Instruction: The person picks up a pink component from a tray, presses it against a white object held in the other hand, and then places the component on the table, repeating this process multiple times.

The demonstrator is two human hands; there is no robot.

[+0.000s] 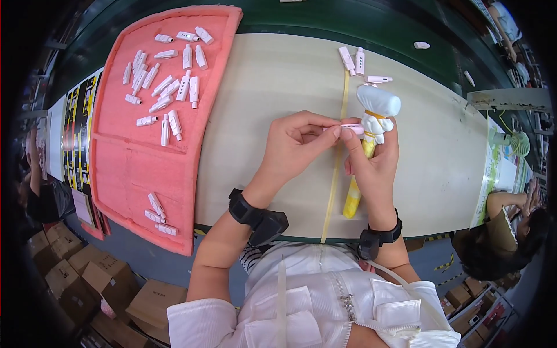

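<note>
- From where I stand, the beige tabletop [267, 75] stretches between the person and a dark green surface [272, 17] past its far edge.
- A salmon-pink foam tray [165, 182] with raised rims covers the tabletop's left edge.
- A mallet-shaped tool [368, 148], with a yellow handle and a pale, wrapped head, stands out in the right hand [374, 168], its head toward the far edge and its handle end toward the near edge.
- That hand's fingers wrap the handle, while thumb and forefinger also pinch one end of a small pale-pink plastic piece [353, 128].
- The left hand [293, 142] has thumb and fingers clamped on the piece's other end, so it is held above the tabletop, right beside the handle.
- Many similar pink pieces [184, 86] lie loosely scattered over the tray's far half; three more [155, 217] sit near its near right corner.
- Another few [360, 61] lie by the tabletop's far edge, beyond the tool's head.
</note>
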